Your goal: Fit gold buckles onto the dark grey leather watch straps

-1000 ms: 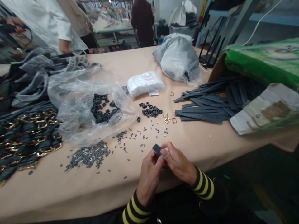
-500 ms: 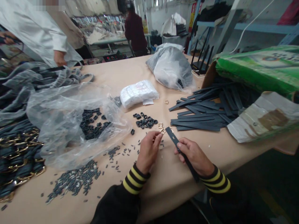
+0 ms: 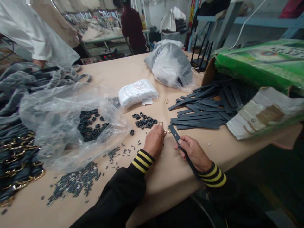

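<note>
My right hand (image 3: 196,153) grips a dark grey strap (image 3: 175,133) between thumb and fingers. A slot shows near the strap's far end, and its other end hangs toward the table's front edge. Reaching down to the table, my left hand (image 3: 155,141) has its fingers pressed together around a small gold buckle (image 3: 165,131), which they partly hide. Another gold buckle (image 3: 161,123) lies just beyond those fingertips. Beside the strap's tip is a further buckle (image 3: 169,130). Small dark loops (image 3: 145,121) are piled to the left behind my left hand.
Loose straps (image 3: 197,122) spill from a green box (image 3: 258,63) on the right. A clear plastic bag (image 3: 54,126), small dark pieces (image 3: 76,180) and buckled straps (image 3: 19,164) cover the left. Farther back are a white packet (image 3: 137,92), a full bag (image 3: 171,65) and other people.
My left hand has moved forward and down to the gold buckles. The right hand still holds the strap at nearly the same place. The whole view has shifted slightly.
</note>
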Demonstrator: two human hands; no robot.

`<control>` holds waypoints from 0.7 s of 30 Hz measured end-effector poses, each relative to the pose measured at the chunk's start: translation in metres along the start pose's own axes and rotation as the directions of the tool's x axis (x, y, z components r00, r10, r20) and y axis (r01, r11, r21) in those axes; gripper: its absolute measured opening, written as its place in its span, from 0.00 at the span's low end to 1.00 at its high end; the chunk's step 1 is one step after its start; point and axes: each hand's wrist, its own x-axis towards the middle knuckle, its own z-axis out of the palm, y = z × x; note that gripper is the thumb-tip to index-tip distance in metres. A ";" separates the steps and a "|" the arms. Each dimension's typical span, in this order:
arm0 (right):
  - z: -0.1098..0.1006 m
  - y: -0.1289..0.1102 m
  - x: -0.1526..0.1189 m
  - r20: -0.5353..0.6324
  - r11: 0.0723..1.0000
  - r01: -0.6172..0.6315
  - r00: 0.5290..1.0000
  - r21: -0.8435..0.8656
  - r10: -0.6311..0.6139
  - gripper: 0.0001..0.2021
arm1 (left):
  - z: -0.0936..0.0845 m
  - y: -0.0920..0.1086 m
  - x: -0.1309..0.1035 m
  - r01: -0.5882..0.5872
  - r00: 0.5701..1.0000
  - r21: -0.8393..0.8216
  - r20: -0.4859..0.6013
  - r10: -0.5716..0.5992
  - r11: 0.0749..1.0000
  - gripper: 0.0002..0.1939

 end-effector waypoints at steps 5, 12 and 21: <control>0.009 0.003 0.000 0.039 0.998 -0.012 0.999 -0.069 0.015 0.14 | -0.004 0.013 -0.034 -0.059 0.997 -0.002 -0.047 0.059 0.998 0.09; 0.028 -0.001 -0.008 0.192 0.999 0.016 0.981 -0.044 -0.008 0.14 | -0.030 0.028 -0.083 -0.136 0.977 -0.341 -0.203 0.068 0.930 0.08; 0.040 -0.001 -0.024 0.302 0.997 0.057 0.953 -0.060 -0.036 0.12 | -0.036 0.019 -0.112 0.150 0.964 -0.766 -0.027 -0.264 0.625 0.08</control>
